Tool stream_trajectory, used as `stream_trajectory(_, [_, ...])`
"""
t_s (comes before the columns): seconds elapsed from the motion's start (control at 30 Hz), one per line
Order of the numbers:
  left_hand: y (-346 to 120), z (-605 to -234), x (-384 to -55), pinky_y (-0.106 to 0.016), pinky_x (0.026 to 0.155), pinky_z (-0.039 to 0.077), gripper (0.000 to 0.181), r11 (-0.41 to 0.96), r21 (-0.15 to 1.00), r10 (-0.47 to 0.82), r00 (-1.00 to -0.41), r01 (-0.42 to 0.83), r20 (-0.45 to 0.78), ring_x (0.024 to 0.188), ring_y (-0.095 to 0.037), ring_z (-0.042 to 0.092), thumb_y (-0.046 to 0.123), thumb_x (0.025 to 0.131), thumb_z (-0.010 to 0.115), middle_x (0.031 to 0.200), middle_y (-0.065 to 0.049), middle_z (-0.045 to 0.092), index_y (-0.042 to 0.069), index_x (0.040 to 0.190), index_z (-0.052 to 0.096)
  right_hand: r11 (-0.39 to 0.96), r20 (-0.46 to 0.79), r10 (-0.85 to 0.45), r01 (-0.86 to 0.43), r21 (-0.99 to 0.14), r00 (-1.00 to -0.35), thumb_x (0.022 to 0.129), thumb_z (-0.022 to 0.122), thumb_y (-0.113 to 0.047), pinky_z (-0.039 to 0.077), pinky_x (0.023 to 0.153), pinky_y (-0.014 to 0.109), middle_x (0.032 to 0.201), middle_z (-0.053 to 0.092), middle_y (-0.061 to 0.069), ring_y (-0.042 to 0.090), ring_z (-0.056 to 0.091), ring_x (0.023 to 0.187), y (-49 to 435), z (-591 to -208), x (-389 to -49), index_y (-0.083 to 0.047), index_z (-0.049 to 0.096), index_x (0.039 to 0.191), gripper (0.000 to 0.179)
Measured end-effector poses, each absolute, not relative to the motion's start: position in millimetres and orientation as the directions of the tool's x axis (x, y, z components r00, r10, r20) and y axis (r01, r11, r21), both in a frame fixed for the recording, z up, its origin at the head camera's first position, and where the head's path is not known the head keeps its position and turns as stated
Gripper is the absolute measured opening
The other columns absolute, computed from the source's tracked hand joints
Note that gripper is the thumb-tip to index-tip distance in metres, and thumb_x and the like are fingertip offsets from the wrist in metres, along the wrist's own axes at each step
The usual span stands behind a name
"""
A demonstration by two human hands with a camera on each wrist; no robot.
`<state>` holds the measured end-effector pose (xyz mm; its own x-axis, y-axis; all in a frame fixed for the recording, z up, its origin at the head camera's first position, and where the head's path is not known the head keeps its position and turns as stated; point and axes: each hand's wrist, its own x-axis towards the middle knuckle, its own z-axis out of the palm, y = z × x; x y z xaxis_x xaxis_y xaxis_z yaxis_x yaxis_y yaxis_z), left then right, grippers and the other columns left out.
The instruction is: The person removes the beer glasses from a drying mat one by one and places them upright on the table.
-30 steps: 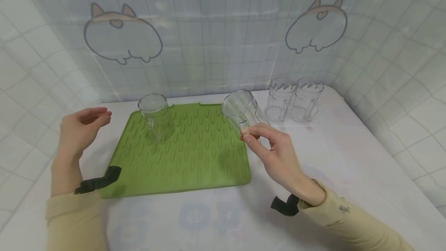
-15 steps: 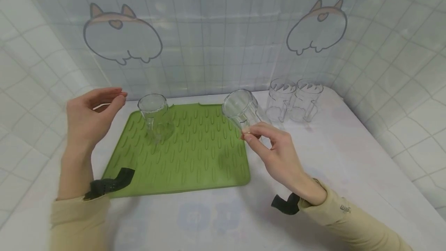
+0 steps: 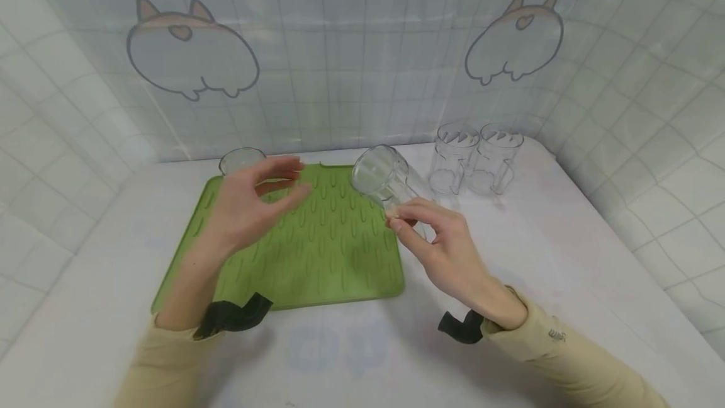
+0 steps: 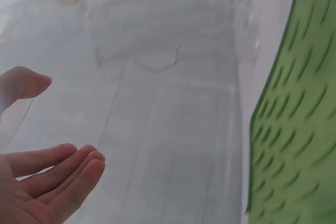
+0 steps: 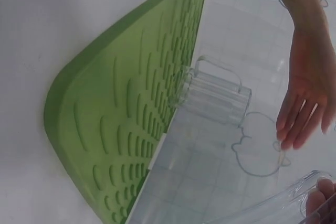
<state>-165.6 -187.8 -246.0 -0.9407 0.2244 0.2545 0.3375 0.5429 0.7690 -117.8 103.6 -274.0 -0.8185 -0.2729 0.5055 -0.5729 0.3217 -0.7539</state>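
Note:
My right hand (image 3: pixel 442 241) pinches the handle of a clear glass mug (image 3: pixel 381 172), tilted in the air over the right edge of a green ribbed mat (image 3: pixel 340 269). The mug's mouth faces up and left. My left hand (image 3: pixel 252 203) is raised above the mat, its thumb apart from its loosely bent fingers and nothing between them. In the head view it covers most of a second glass mug (image 3: pixel 242 157), of which the rim shows. The right wrist view shows that mug (image 5: pixel 215 95) upright on the mat.
Two more clear glass mugs (image 3: pixel 452 159) stand side by side at the back right of the white table (image 3: pixel 544 238). Behind them rises a tiled-pattern wall (image 3: pixel 362 68) with cartoon drawings, and side walls flank the table.
My left hand has risen and moved right, from beside the mat to above it, and now blocks the standing mug. My right hand and its mug have hardly moved.

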Motion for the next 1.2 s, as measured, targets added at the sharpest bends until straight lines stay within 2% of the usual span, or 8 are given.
stream_trajectory(0.23, [-159.9, -257.9, -159.1, -0.033, 0.1, 0.056, 0.058, 0.526, 0.769, 0.275, -0.928, 0.363, 0.25, 0.116, -0.021, 0.065, 0.036, 0.089, 0.077, 0.128, -0.003, 0.064, 0.012, 0.138, 0.057, 0.297, 0.538, -0.306, -0.616, -0.73, -0.785, 0.095, 0.064, 0.001, 0.054, 0.07, 0.022, 0.095, 0.071, 0.001, 0.011, 0.061, 0.081, 100.9, -279.6, -116.6, -0.008, 0.075, 0.105, 0.017])
stream_trajectory(0.73, [-136.9, -268.2, -151.3, -0.033, 0.098, 0.057, 0.069, 0.459, 0.807, 0.319, -0.917, 0.371, 0.241, 0.115, -0.021, 0.065, 0.037, 0.082, 0.083, 0.127, -0.001, 0.064, 0.018, 0.142, 0.054, 0.283, 0.574, -0.351, -0.668, -0.688, -0.74, 0.094, 0.064, 0.004, 0.054, 0.068, 0.022, 0.095, 0.07, 0.004, 0.011, 0.06, 0.081, 98.4, -286.6, -115.1, -0.006, 0.074, 0.103, 0.017])
stream_trajectory(1.2, [-129.4, -271.8, -150.5, -0.038, 0.098, 0.057, 0.082, 0.541, 0.769, 0.269, -0.936, 0.34, 0.225, 0.12, -0.023, 0.061, 0.05, 0.079, 0.082, 0.134, -0.003, 0.06, 0.016, 0.146, 0.049, 0.33, 0.621, -0.446, -0.763, -0.556, -0.645, 0.091, 0.067, 0.002, 0.056, 0.074, 0.023, 0.098, 0.071, 0.005, 0.012, 0.063, 0.087, 90.6, -298.3, -116.4, -0.003, 0.074, 0.101, 0.013])
